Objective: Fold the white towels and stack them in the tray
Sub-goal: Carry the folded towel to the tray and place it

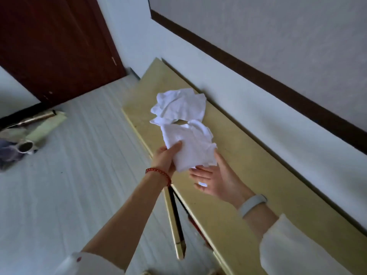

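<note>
A crumpled white towel hangs in the air over the near edge of a long yellowish table. My left hand grips its left side, thumb on top. My right hand is open, palm up, just under the towel's lower right corner, fingers spread. A second crumpled white towel lies on the table further away, partly behind the held one. No tray is in view.
The table runs along a white wall with a dark brown rail. A dark red door stands at the far left. On the pale floor at left lie a rolled object and some clutter. Dark table legs show below the edge.
</note>
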Available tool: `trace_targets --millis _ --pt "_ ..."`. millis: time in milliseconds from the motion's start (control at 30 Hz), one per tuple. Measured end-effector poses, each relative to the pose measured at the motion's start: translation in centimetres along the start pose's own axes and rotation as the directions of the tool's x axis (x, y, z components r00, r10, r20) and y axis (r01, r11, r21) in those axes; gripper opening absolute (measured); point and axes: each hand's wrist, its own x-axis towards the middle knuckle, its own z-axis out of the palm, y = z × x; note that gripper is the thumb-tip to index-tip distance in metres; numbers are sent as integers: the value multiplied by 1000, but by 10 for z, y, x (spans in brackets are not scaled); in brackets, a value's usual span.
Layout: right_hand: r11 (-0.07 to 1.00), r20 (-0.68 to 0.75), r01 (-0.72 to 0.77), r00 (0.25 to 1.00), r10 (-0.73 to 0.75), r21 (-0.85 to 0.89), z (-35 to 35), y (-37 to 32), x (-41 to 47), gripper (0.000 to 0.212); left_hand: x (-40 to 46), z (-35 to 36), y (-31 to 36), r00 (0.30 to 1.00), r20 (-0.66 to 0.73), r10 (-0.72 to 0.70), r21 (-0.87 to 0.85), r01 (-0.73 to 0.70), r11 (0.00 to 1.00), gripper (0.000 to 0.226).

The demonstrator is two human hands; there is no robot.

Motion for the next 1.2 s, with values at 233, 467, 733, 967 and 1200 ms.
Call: trace_targets --millis 233,467,733,967,1200 --pt "896 124 396 918 -378 -201 228 23 5 19 -66 -182 106 992 20 128 -142 -124 982 21" --pt "112 724 807 574 -382 -580 454 99 19 15 -144 -435 195 993 -35 116 0 -116 993 53" --pt "362 544 671 739 -399 -647 623 252 90 15 -166 -586 209 425 -598 679 701 -133 700 20" --pt "349 635 627 765 -107 -696 761 349 173 13 -147 -749 236 315 -654 688 756 254 603 32" --pt "-215 890 868 413 -191 -449 946 388 249 25 -115 -916 328 284 -811 511 582 314 750 30"
